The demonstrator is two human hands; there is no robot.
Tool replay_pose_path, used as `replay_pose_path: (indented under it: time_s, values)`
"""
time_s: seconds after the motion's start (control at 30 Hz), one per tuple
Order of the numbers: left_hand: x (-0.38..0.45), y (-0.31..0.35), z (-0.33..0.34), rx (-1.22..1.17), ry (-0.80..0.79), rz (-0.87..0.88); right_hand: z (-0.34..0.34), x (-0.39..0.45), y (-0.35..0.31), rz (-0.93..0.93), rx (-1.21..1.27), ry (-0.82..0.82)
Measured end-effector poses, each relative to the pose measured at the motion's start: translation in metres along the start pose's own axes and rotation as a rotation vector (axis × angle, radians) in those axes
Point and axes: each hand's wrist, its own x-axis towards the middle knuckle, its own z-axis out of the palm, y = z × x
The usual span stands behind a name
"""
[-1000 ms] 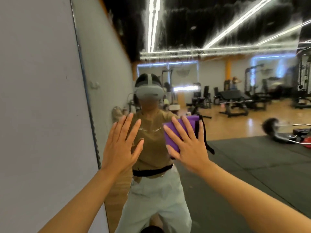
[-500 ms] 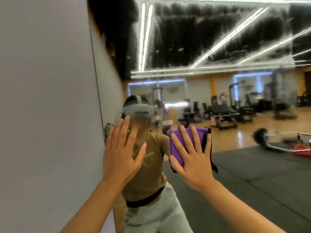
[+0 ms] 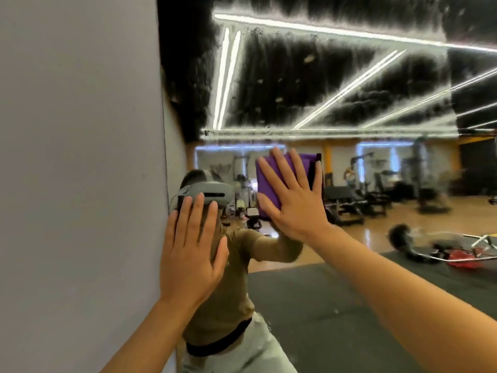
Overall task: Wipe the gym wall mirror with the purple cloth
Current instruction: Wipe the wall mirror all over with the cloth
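Note:
The wall mirror (image 3: 349, 84) fills the middle and right of the head view, its upper part streaked with wet smears. My right hand (image 3: 293, 197) lies flat with fingers spread and presses the folded purple cloth (image 3: 269, 184) against the glass at about head height. My left hand (image 3: 192, 251) is flat too, palm on the mirror near its left edge, lower than the right. Both forearms reach up from the bottom of the frame. The reflection shows a person in a headset, tan shirt and light trousers.
A plain grey wall (image 3: 80, 184) takes up the left side and meets the mirror's vertical edge (image 3: 165, 146). Reflected in the glass are gym machines (image 3: 357, 200), a wooden floor, black mats and a barbell (image 3: 435, 246).
My right hand has slid the purple cloth upward on the glass. The view has tilted up, showing more of the streaked upper mirror. My left hand stays flat on the glass.

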Motion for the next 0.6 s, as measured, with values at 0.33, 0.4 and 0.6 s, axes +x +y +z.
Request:
replay_pose_path:
  time_s: [0.33,0.4,0.6]
  values:
    - [0.001,-0.002,-0.001,-0.042,0.025,0.004,0.015,-0.012,-0.024,0.018,0.035,0.133]
    - [0.0,-0.003,-0.001,-0.076,0.03,0.007,0.027,-0.063,-0.031,-0.048,-0.006,0.109]
    - [-0.001,-0.009,-0.011,-0.195,-0.026,-0.003,0.036,-0.138,-0.036,-0.188,-0.058,-0.033]
